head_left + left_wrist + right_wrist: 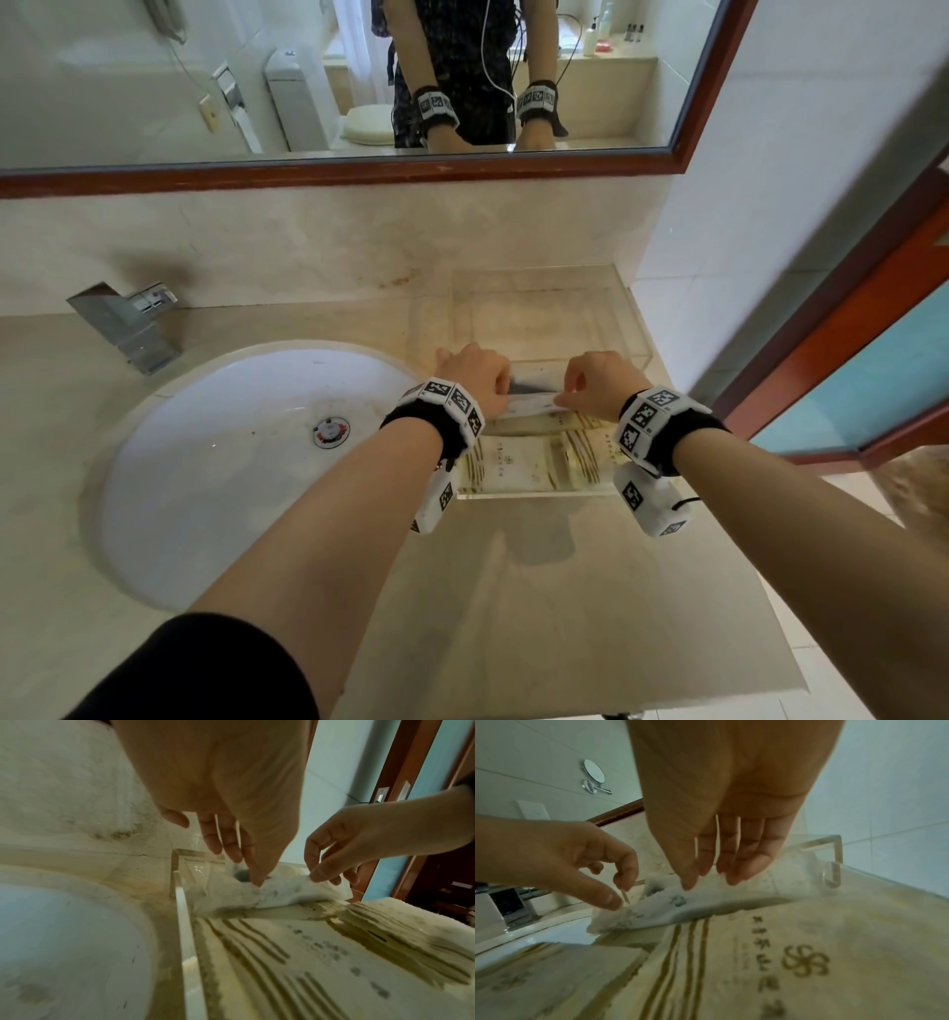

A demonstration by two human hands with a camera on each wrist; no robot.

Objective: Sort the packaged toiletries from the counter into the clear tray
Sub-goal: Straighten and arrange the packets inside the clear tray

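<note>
Both hands are working over the clear tray (624,308), which is sitting on the bench (565,591) at 3 o'clock of the sink (231,462). The left hand (475,377) is pinching the left end of a white sachet (531,403) between thumb and fingertips; the right hand (598,383) is pinching its right end the same way, the other fingers lying loosely curled. The sachet is hanging low inside the tray, stretched between the two hands, just above the packets already lying there.

The sachet is a thin, crinkled, semi-opaque white pouch with a serrated edge at its right end, showing in the left wrist view (257,894). Small grey printed marks are running along it, too blurred to read. A dark shape is showing through it near the left hand.

At 6 o'clock of the sachet, cream packets (518,462) are lying flat in the near part of the tray, side by side and partly overlapping. Each is carrying curved gold-brown stripes. In the right wrist view one packet (808,953) is bearing a gold pinwheel-like emblem with a column of Chinese characters beside it; the characters are too soft to read.

At 9 o'clock of the tray, beyond the sink, a chrome tap (128,329) is standing; a wood-framed mirror (334,169) is hanging at 12 o'clock.
</note>
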